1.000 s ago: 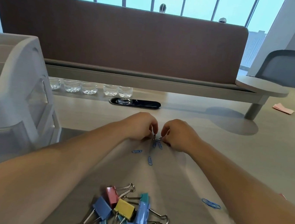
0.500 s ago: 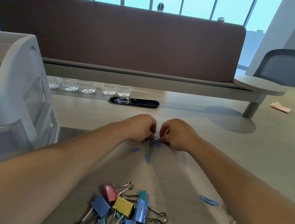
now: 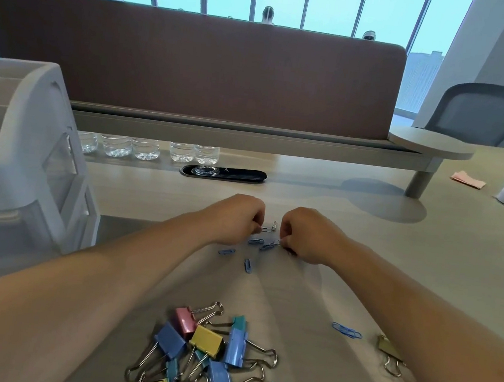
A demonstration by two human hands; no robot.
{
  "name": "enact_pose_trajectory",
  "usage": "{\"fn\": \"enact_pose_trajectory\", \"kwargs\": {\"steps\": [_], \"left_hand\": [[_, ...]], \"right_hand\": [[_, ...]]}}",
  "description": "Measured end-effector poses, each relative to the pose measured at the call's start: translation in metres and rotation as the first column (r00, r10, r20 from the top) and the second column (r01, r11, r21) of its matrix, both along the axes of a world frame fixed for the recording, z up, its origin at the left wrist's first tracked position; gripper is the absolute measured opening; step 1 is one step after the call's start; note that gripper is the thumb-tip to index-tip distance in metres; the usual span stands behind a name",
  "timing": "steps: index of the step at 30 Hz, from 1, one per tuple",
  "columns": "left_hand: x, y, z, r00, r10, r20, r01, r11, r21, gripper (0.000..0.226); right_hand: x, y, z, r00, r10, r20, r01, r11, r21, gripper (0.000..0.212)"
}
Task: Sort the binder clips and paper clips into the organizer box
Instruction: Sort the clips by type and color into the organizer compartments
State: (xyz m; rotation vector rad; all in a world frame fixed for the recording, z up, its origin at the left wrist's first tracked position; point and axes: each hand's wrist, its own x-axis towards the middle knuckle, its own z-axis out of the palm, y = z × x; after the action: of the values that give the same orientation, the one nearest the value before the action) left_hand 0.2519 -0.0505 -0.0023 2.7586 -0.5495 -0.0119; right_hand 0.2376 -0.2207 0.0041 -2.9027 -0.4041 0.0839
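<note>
Half a second ago both fists were pressed together over one tangle; now the left hand (image 3: 235,218) and right hand (image 3: 305,233) have drawn slightly apart — the linked silver paper clips (image 3: 269,228) look separated. Each grip is pinched nearly shut on a silver clip. Blue paper clips (image 3: 256,241) lie on the desk (image 3: 361,266) just nearer than the hands, the binder clips (image 3: 213,353) nearer still. The organizer box (image 3: 24,165) stands well left of the hands — likely nothing sorted yet.
</note>
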Motion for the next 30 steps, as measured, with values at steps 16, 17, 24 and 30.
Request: {"fn": "enact_pose_trajectory", "kwargs": {"steps": [16,17,24,30], "left_hand": [[-0.020,-0.024,0.009,0.999,-0.046,0.010,0.047,0.996,-0.081,0.004],[-0.022,-0.026,0.009,0.998,-0.062,0.015,0.063,0.996,-0.059,0.003],[-0.020,-0.045,0.001,0.979,-0.192,0.070,0.186,0.979,0.081,0.004],[-0.017,-0.051,-0.002,0.974,-0.213,0.072,0.206,0.974,0.096,0.007]], "right_hand": [[-0.012,-0.025,0.003,0.993,-0.113,0.020,0.112,0.991,0.073,0.011],[-0.012,-0.028,0.003,0.992,-0.116,0.044,0.114,0.992,0.054,0.011],[-0.011,-0.047,0.006,0.981,-0.174,0.082,0.173,0.985,0.016,0.008],[-0.015,-0.058,0.003,0.984,-0.174,0.049,0.172,0.984,0.040,0.010]]}}
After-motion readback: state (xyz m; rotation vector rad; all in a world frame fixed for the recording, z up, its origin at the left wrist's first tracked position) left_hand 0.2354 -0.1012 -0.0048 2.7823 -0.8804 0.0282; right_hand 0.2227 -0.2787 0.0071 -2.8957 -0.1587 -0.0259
